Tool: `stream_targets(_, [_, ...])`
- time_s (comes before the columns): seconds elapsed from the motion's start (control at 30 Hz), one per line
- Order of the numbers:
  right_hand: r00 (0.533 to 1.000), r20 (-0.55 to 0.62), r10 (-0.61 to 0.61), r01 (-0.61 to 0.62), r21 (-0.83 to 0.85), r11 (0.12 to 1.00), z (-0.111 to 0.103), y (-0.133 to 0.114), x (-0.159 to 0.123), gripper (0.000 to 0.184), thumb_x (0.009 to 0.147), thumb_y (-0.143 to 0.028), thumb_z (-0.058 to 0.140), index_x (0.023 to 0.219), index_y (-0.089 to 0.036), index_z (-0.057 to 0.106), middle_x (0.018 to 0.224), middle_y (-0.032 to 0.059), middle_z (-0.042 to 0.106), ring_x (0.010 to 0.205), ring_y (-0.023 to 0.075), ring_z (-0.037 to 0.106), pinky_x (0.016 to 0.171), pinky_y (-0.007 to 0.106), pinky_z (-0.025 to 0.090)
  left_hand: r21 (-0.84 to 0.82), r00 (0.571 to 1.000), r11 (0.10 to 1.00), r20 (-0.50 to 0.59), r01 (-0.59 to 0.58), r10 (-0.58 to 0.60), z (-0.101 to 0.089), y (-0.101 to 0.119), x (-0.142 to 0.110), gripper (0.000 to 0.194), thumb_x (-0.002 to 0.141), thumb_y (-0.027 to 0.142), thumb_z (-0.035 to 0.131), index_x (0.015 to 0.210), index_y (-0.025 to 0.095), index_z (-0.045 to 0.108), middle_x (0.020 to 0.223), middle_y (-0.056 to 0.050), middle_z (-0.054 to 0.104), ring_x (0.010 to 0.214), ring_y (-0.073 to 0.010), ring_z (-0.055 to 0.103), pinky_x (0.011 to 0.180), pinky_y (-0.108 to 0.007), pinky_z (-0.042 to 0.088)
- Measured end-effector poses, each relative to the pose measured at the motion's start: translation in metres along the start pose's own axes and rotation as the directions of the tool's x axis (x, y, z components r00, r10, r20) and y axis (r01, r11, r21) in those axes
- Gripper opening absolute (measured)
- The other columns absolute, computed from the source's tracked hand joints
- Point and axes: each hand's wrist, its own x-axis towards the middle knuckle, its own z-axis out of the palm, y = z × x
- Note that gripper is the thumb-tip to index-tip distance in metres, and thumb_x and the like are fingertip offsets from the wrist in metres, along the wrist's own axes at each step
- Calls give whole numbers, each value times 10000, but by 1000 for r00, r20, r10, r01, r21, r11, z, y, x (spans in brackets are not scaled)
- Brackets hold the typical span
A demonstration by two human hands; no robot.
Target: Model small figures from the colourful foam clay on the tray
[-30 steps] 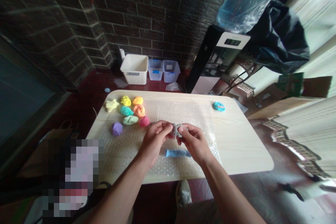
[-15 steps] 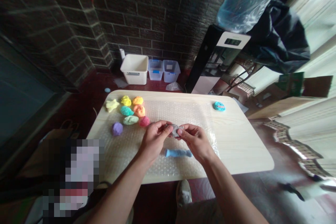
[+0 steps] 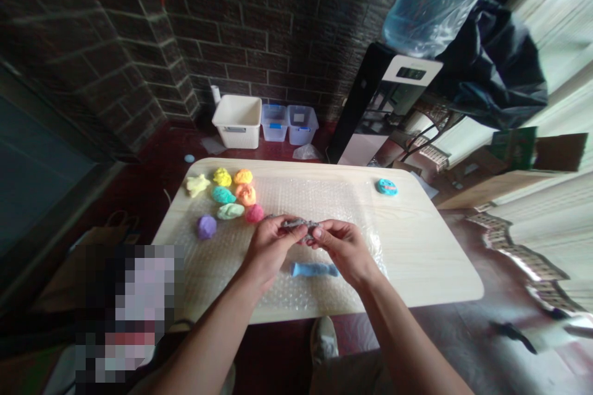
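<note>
Between both hands is a lump of grey modelling clay (image 3: 302, 224), pinched by thumbs and fingers above the bubble wrap (image 3: 319, 196). My left hand (image 3: 274, 242) grips its left side, and my right hand (image 3: 339, 243) grips its right end. Part of the clay is hidden by the fingers. Just below the hands, a blue roll of clay (image 3: 315, 270) lies crosswise on the wrap. Close to my left hand sits a pink-red lump (image 3: 254, 213). Beyond it are an orange lump (image 3: 246, 194), a pale green one (image 3: 230, 211) and a teal one (image 3: 223, 195).
A purple lump (image 3: 206, 227), a pale yellow piece (image 3: 197, 186) and two yellowish lumps stand at the left of the wooden table (image 3: 430, 247). A blue disc with a pink stripe (image 3: 386, 187) lies at the far right. Behind are storage bins (image 3: 238, 129) and a water dispenser (image 3: 384, 105).
The grey clay has been turned and reshaped between my fingers; it now looks narrower and stretches further over my left fingers. Both hands stay in nearly the same place.
</note>
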Motion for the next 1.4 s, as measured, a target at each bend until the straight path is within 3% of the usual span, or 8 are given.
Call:
stream_targets(0.23, [999,42,26,-32,135,990,5,-5,-3,228,737,-377,992,776,-202,851,696,7,768,635,101,666,657,211,528,-199,991,974,108,104,-84,2,9,-1,261,771,322,931,769,115,772,761,-63,749,696,-171,705,708,-303,590])
stream_targets(0.43, [997,80,-13,13,3,1000,2,-9,-3,244,819,-428,927,893,-204,862,773,42,804,687,146,700,712,276,536,-84,993,993,91,77,-70,0,8,-3,268,782,327,932,846,137,755,801,-30,747,683,-133,693,685,-263,584])
stream_targets(0.6, [995,-15,-95,91,-166,982,-2,-2,-2,212,795,-405,942,806,-209,861,697,32,769,659,156,638,660,295,470,36,997,997,43,67,-68,-1,5,-4,334,716,266,953,938,156,731,878,-33,771,795,-168,739,750,-287,601])
stream_targets(0.83, [998,-59,24,-18,102,995,4,1,-5,237,776,-374,942,709,-188,811,676,15,709,661,134,586,662,275,456,139,1000,990,-2,-2,3,4,8,-6,382,610,167,973,906,165,731,801,2,748,723,-138,688,654,-230,520])
stream_targets(0.97, [996,-78,52,-39,165,986,6,-1,-4,291,773,-410,939,707,-180,773,677,2,666,635,121,556,598,247,444,99,1000,995,15,2,-4,7,9,-6,317,667,216,969,910,147,778,832,-30,771,765,-147,692,711,-244,537])
stream_targets(1.17, [954,-201,-223,171,-249,953,6,6,-2,309,865,-490,862,869,-209,735,797,27,688,689,159,591,606,281,480,5,999,1000,-35,-23,23,5,3,-2,245,847,385,872,919,155,825,882,-76,801,819,-175,714,777,-276,565])
stream_targets(1.3, [778,-276,-564,262,-673,692,13,9,-10,265,842,-407,903,978,-256,732,940,62,714,816,216,631,704,342,529,88,971,989,-196,-119,134,7,1,-2,194,807,350,901,914,197,851,758,-45,779,869,-234,748,769,-299,585])
stream_targets(1.4, [788,-196,-583,261,-752,606,18,10,-16,272,863,-378,891,1084,-266,778,978,85,756,831,245,671,780,405,564,113,956,980,-227,-162,184,10,0,-4,169,809,334,894,918,208,860,777,-48,794,910,-255,758,806,-322,598])
